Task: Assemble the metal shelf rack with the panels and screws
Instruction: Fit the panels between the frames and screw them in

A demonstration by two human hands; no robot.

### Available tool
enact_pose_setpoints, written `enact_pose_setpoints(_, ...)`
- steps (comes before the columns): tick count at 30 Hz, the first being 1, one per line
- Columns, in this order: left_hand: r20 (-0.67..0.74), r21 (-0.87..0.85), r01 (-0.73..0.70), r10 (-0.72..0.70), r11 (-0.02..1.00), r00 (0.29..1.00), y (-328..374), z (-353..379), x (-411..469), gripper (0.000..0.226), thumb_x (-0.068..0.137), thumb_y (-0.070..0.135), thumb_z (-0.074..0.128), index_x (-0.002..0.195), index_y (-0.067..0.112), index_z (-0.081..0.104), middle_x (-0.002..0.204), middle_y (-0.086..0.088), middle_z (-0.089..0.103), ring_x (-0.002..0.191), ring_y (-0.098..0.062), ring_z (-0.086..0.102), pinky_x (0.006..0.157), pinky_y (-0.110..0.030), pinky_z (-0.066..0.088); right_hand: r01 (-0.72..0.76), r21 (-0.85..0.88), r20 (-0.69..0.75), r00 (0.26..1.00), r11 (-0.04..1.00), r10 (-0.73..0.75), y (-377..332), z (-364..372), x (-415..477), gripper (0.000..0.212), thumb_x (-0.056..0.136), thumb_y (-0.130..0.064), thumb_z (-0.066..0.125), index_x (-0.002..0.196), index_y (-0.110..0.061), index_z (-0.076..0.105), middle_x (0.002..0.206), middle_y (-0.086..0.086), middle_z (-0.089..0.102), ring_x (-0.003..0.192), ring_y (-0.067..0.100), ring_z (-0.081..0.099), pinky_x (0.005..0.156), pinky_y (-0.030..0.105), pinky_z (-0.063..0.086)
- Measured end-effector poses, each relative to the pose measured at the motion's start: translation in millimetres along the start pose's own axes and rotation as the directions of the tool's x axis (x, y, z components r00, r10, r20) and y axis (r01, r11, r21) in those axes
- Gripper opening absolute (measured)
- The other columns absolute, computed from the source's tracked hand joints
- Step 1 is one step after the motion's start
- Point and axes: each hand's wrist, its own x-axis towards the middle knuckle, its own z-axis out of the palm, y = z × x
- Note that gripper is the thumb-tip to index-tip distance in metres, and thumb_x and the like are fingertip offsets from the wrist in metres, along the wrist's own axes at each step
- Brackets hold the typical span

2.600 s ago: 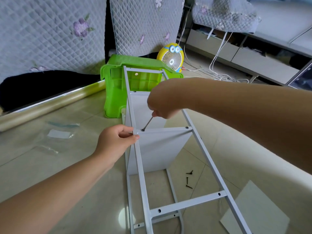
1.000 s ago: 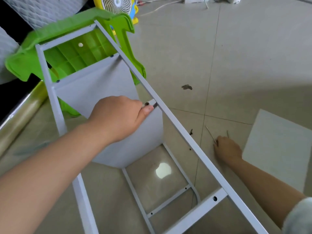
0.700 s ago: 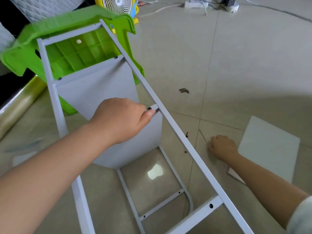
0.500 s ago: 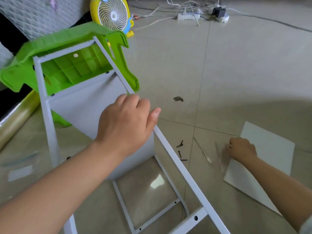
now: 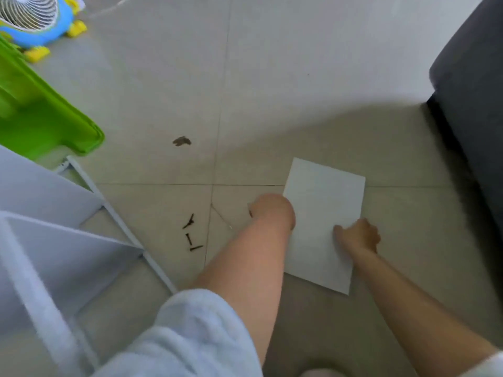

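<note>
Head view: we are judging the step in hand to be fetching the next shelf panel (image 5: 324, 213), which is lying flat on the floor (image 5: 272, 91), apart from the part-built rack (image 5: 68, 257). We are noting the right hand (image 5: 359, 236) sitting astride the panel's right edge, fingers curled over it, thumb on top. We are seeing the left hand (image 5: 272, 213) touching the left edge; we cannot tell its fingers' state. We are expecting a two-handed lift into the frame next, clearing the screws (image 5: 192, 235) lying between.

Pale tiled floor (image 5: 285, 85), dark grey furniture (image 5: 473, 99) at right edge.
</note>
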Motion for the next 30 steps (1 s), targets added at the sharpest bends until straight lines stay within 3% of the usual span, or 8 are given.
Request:
enact_pose_setpoints(4,0.22,-0.156,0.131,-0.095,0.979,0.971,6,54,10,0.039,0.094,0.012,0.034,0.127,-0.002,0.048,0.135,-0.017,0.047,0.123,-0.03,0.047,0.099,-0.033,0.039,0.038,0.143,-0.031,0.999,0.989,-0.034,7,7,-2,0.057,0.085,-0.014,0.057,0.135,0.003,0.035,0.138,0.022,0.038,0.127,0.037,0.037,0.1,0.041,0.036)
enact_pose_setpoints(12,0.132,-0.604,0.39,-0.395,0.695,0.909,22,82,7,0.043,0.085,0.016,0.047,0.125,0.0,0.045,0.132,-0.019,0.046,0.124,-0.033,0.043,0.097,-0.032,0.038,-0.107,0.247,-0.01,0.994,0.963,0.113,3,-1,13,0.038,0.087,-0.005,0.046,0.123,0.009,0.044,0.13,0.025,0.047,0.119,0.04,0.045,0.093,0.04,0.04)
enact_pose_setpoints(16,0.17,-0.705,0.458,-0.497,0.542,0.851,13,78,14,0.043,0.091,0.024,0.046,0.128,0.003,0.045,0.136,-0.018,0.042,0.127,-0.032,0.038,0.099,-0.031,0.036,-0.075,0.463,0.118,0.993,0.883,0.022,-8,-14,27,0.017,0.085,-0.007,0.048,0.068,-0.005,0.05,0.076,0.014,0.051,0.076,0.024,0.048,0.067,0.03,0.039)
enact_pose_setpoints(20,0.202,-0.909,0.359,-0.528,0.213,0.825,2,50,24,0.055,0.075,0.03,0.058,0.122,0.003,0.053,0.128,-0.015,0.051,0.116,-0.034,0.05,0.099,-0.038,0.043,0.009,0.657,0.078,0.994,0.754,-0.08,-38,-26,24,0.019,0.082,-0.007,0.053,0.064,-0.01,0.047,0.062,0.002,0.042,0.054,0.015,0.037,0.05,0.023,0.03)
enact_pose_setpoints(21,0.177,-0.938,0.3,-0.51,0.171,0.842,-3,40,26,0.062,0.072,0.035,0.061,0.123,0.001,0.052,0.127,-0.014,0.052,0.115,-0.034,0.051,0.099,-0.038,0.043,0.026,0.705,0.069,0.992,0.709,-0.104,-47,-30,19,0.01,0.082,-0.012,0.057,0.074,-0.008,0.053,0.068,0.003,0.048,0.057,0.015,0.043,0.054,0.023,0.036)
enact_pose_setpoints(24,0.138,-0.984,0.17,-0.389,0.049,0.911,-24,5,30,0.071,0.08,0.045,0.064,0.131,-0.001,0.045,0.131,-0.012,0.05,0.117,-0.029,0.051,0.1,-0.033,0.041,0.04,0.81,0.068,0.984,0.585,-0.162,-74,-40,14,0.038,0.081,-0.03,0.066,0.108,-0.004,0.054,0.097,0.007,0.058,0.085,0.021,0.057,0.074,0.028,0.044)
enact_pose_setpoints(27,0.062,-0.993,0.094,-0.377,0.068,0.924,-50,-32,27,0.076,0.079,0.052,0.062,0.132,0.001,0.045,0.134,-0.012,0.05,0.119,-0.028,0.05,0.102,-0.035,0.041,0.08,0.881,0.04,0.97,0.467,-0.241,-110,-46,-4,0.03,0.084,-0.03,0.065,0.104,-0.008,0.057,0.1,0.006,0.062,0.089,0.022,0.061,0.077,0.03,0.048)
enact_pose_setpoints(30,-0.055,-0.982,0.037,-0.471,0.184,0.88,-73,-58,16,0.079,0.077,0.057,0.061,0.131,0.0,0.046,0.134,-0.014,0.05,0.121,-0.028,0.049,0.102,-0.035,0.04,0.194,0.856,-0.017,0.937,0.48,-0.348,-141,-48,-27,0.016,0.085,-0.03,0.063,0.087,-0.015,0.061,0.092,0.003,0.065,0.083,0.02,0.063,0.078,0.031,0.051)
